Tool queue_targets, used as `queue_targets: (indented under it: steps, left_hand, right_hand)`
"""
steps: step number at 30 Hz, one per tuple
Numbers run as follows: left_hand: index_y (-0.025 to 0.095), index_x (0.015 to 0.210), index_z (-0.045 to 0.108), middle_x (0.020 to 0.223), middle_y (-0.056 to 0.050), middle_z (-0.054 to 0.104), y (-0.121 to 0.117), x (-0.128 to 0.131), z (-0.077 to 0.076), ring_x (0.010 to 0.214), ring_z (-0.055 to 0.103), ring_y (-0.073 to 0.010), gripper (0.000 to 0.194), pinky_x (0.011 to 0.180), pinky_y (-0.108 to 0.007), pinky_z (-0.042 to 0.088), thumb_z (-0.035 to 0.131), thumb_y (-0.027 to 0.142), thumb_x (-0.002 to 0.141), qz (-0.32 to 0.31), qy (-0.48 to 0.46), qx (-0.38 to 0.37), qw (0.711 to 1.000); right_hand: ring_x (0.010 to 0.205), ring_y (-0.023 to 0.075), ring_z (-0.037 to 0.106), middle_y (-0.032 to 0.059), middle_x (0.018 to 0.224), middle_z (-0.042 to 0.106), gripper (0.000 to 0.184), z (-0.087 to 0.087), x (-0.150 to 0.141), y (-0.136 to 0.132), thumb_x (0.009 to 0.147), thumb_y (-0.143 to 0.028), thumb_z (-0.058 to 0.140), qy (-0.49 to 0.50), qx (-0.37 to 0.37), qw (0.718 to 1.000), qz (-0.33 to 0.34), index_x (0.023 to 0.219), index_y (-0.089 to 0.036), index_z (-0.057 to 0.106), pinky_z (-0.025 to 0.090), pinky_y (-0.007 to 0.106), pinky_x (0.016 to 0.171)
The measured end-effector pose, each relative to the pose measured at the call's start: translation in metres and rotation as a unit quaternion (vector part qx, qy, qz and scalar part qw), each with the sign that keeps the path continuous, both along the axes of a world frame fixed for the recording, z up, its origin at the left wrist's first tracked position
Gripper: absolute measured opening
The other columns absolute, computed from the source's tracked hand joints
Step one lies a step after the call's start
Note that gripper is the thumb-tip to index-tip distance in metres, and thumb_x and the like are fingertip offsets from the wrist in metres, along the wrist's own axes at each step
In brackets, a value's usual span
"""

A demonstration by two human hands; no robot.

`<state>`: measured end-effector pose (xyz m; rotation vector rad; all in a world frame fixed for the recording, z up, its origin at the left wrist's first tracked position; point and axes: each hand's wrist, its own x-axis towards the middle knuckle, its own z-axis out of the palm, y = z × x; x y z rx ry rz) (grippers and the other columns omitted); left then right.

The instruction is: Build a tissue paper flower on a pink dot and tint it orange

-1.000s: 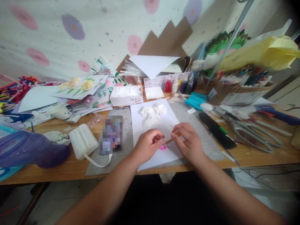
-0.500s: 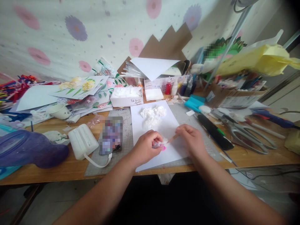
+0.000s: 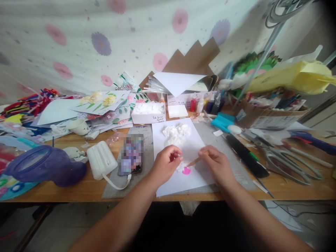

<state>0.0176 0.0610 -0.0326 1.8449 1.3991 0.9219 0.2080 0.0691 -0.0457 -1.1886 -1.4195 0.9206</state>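
My right hand (image 3: 216, 161) pinches a slim, wood-coloured stick (image 3: 194, 161) that tapers toward its lower end. Its tip points down-left, close to a bright pink patch (image 3: 186, 170) on a white sheet of paper (image 3: 199, 178). Beside the pink patch is a small whitish piece (image 3: 181, 167), partly behind my left fingers. My left hand (image 3: 168, 163) hovers just left of it, fingers curled, with a gap between thumb and forefinger and nothing seen in it. Fluffy white clumps (image 3: 176, 133) of crumpled, tissue-like material lie farther up the sheet.
Left of the paper are a phone (image 3: 131, 154) with a cable, a white power bank (image 3: 102, 160) and a purple container (image 3: 52, 166). To the right lie large scissors (image 3: 283, 159) and a black tool (image 3: 246, 154). Behind stand a white box (image 3: 148, 113) and small bottles (image 3: 201, 105).
My left hand has loosened from the small whitish piece with pink on it, and more of the pink patch shows. The stick stays in my right hand. The whole view has shifted slightly.
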Motion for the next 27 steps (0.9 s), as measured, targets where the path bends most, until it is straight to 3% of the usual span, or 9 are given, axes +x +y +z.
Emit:
queue_targets:
  steps: [5,10,12,15,18,22,27]
  left_hand:
    - [0.019,0.089,0.053,0.078,0.0,0.058,0.029,-0.051,0.03,0.069,0.057,-0.0122,0.01,0.061,-0.022,0.046,0.049,0.023,0.081,0.098,0.075,0.047,0.991]
    - [0.02,0.089,0.056,0.092,-0.004,0.061,0.101,-0.112,0.069,0.089,0.058,-0.0186,0.009,0.082,-0.033,0.044,0.051,0.02,0.081,0.229,0.208,0.081,0.947]
    - [0.019,0.095,0.058,0.103,-0.007,0.06,0.128,-0.126,0.077,0.099,0.055,-0.0202,0.014,0.089,-0.037,0.042,0.055,0.023,0.082,0.243,0.26,0.069,0.932]
    - [0.016,0.109,0.056,0.116,-0.009,0.056,0.159,-0.131,0.08,0.103,0.054,-0.0211,0.027,0.089,-0.043,0.045,0.054,0.031,0.086,0.223,0.326,0.028,0.918]
    - [0.016,0.114,0.054,0.118,-0.009,0.055,0.176,-0.129,0.079,0.103,0.056,-0.0208,0.031,0.086,-0.043,0.048,0.052,0.032,0.088,0.202,0.368,-0.018,0.908]
    - [0.016,0.114,0.054,0.114,-0.008,0.057,0.185,-0.127,0.08,0.098,0.058,-0.0198,0.031,0.082,-0.04,0.05,0.053,0.032,0.088,0.178,0.39,-0.072,0.901]
    - [0.015,0.114,0.054,0.114,-0.008,0.057,0.189,-0.121,0.079,0.098,0.058,-0.02,0.031,0.083,-0.041,0.05,0.052,0.033,0.088,0.17,0.391,-0.086,0.9]
  right_hand:
    - [0.071,0.0175,0.054,0.0015,0.071,0.06,0.022,-0.004,0.0,0.001,0.074,-0.036,0.064,0.049,-0.02,0.999,-0.007,0.06,-0.02,0.061,0.039,0.03,0.072]
    - [0.073,0.0173,0.055,0.0023,0.075,0.061,0.018,-0.015,0.005,0.005,0.073,-0.036,0.065,0.137,-0.032,0.986,-0.089,0.065,-0.019,0.063,0.041,0.029,0.068]
    - [0.072,0.017,0.055,0.0019,0.074,0.06,0.019,-0.018,0.007,0.006,0.072,-0.037,0.064,0.174,-0.031,0.976,-0.126,0.066,-0.019,0.062,0.043,0.029,0.066]
    - [0.068,0.0178,0.056,0.0021,0.067,0.06,0.02,-0.02,0.009,0.009,0.068,-0.038,0.067,0.2,-0.036,0.969,-0.144,0.065,-0.019,0.062,0.045,0.03,0.063]
    - [0.064,0.0187,0.057,0.0029,0.065,0.062,0.022,-0.019,0.009,0.01,0.062,-0.039,0.071,0.202,-0.05,0.967,-0.15,0.064,-0.018,0.065,0.045,0.03,0.06]
    - [0.063,0.0189,0.058,0.0028,0.064,0.063,0.024,-0.019,0.008,0.011,0.059,-0.04,0.073,0.212,-0.06,0.963,-0.156,0.064,-0.018,0.065,0.045,0.03,0.058]
    - [0.063,0.0193,0.058,0.0027,0.065,0.064,0.024,-0.019,0.009,0.011,0.059,-0.041,0.073,0.2,-0.062,0.967,-0.145,0.063,-0.018,0.066,0.045,0.031,0.058]
